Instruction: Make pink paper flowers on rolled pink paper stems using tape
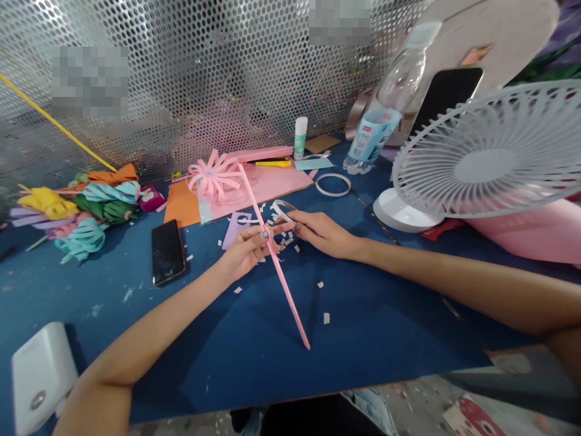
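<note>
A long, narrow pink paper strip [287, 284] runs at a slant through my left hand [245, 249], pinched between thumb and fingers near its middle. My right hand [324, 233] grips a thin white ring [282, 210] that looks like a narrow roll of tape. The fingertips of both hands meet close to the strip, so the exact contact there is hidden. Small white scraps [296, 248] lie scattered under and around the hands. Just behind my left hand is a purple paper piece [230, 233].
At the back, a pink paper flower [212, 174] lies on pink sheets [272, 184] near a yellow-handled tool [272, 163] and glue stick [300, 138]. Another white ring [333, 185], a bottle [374, 130] and a fan [485, 166] stand right. Phone [167, 251] and colourful paper bundles [91, 209] lie left.
</note>
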{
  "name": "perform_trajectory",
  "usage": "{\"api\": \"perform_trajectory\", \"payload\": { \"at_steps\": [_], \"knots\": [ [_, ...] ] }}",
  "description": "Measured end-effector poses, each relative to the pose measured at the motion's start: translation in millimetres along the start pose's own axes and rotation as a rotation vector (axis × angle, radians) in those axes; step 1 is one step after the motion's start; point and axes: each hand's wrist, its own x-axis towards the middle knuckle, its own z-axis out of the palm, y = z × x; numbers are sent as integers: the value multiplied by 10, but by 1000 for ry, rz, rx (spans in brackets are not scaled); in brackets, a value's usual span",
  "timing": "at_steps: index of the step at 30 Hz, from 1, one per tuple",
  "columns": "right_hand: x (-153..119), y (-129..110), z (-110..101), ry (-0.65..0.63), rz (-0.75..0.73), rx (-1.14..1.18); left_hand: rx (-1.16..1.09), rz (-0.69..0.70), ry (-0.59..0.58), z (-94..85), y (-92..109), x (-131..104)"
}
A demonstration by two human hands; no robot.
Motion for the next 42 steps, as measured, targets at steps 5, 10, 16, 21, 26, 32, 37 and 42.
{"api": "perform_trajectory", "payload": {
  "at_steps": [5,10,16,21,26,32,37,42],
  "knots": [
    [15,27,22,29,-52,-55,2,-13,-36,-48,-17,2],
    [27,44,28,8,-22,-81,6,19,-40,-70,-46,15],
    [28,23,28,64,69,-1,-1,76,74,-13,-20,14],
    [6,-21,23,144,53,122,-86,133,90,-34,-23,32],
    [-35,-33,45,156,31,168,-91,106,84,-29,-14,39],
    [-37,-8,66,133,71,141,-46,74,76,1,-1,25],
    [-31,-22,53,95,55,150,-33,31,39,6,-6,24],
    [-38,-39,46,71,6,80,-44,19,5,7,-8,30]
  ]
}}
